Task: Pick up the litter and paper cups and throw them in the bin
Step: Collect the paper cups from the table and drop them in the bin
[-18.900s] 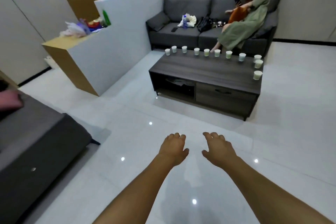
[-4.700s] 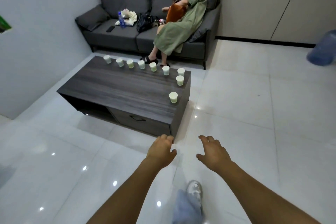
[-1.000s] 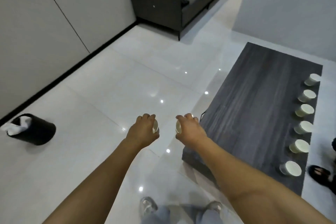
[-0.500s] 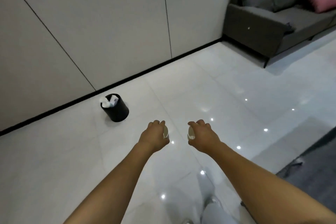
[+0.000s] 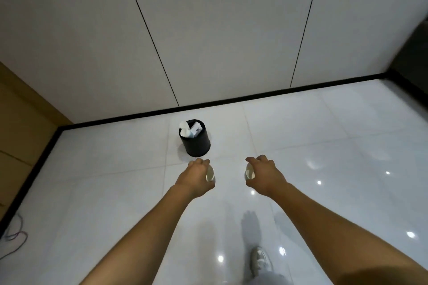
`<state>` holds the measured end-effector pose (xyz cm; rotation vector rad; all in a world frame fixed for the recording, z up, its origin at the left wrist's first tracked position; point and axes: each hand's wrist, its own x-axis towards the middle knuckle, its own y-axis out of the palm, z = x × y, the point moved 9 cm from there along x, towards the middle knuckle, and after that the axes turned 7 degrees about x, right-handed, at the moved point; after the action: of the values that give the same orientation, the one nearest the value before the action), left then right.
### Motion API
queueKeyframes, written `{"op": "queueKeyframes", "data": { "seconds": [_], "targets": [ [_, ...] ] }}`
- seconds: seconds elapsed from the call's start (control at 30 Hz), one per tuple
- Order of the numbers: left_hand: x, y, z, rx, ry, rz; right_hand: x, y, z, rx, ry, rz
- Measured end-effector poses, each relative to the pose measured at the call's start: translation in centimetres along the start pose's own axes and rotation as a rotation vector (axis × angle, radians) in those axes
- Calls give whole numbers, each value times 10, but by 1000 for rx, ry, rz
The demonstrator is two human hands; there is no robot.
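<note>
A small black bin [image 5: 196,143] stands on the white tiled floor near the wall, with white paper cups and litter sticking out of its top. My left hand [image 5: 196,177] grips a white paper cup [image 5: 210,173] just short of the bin, slightly to its right. My right hand [image 5: 264,174] grips a second white paper cup [image 5: 248,171], further right of the bin. Both cups lie on their sides in my fingers, with their open mouths facing each other.
A pale panelled wall with a black skirting [image 5: 231,99] runs behind the bin. A brown wooden panel [image 5: 20,127] closes the left side, with a thin cable [image 5: 14,238] on the floor beside it. My shoe [image 5: 260,261] shows at the bottom.
The view has swung towards the bin, which now sits centred and closer, just ahead of my hands. The sofa and table have left the view. Both hands still hold their cups.
</note>
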<state>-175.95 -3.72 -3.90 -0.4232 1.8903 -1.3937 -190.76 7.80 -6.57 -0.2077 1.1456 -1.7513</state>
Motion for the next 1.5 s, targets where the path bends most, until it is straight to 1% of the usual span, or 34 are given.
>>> {"op": "queueKeyframes", "data": {
  "seconds": [0.1,0.2,0.4,0.6,0.83,1.07,1.13,1.33,1.5],
  "targets": [
    [42,-22,13,-22,-64,-15,54,-28,9,-22,-29,11],
    [74,-32,26,-38,-95,0,100,-41,20,-56,-42,50],
    [148,-52,77,-71,-157,11,199,-40,65,-104,-95,121],
    [247,-103,140,-72,-162,-24,309,-44,131,-93,-140,113],
    [337,-151,205,-101,-197,-10,415,-52,199,-94,-176,115],
    [405,-165,253,-157,-270,20,508,-53,226,-134,-190,197],
    [424,-166,264,-185,-308,22,536,-53,232,-152,-212,224],
    [485,-169,293,-312,-487,7,631,-54,261,-244,-363,339],
    [512,-163,305,-422,-655,-24,692,-45,284,-302,-432,466]
  ]
}}
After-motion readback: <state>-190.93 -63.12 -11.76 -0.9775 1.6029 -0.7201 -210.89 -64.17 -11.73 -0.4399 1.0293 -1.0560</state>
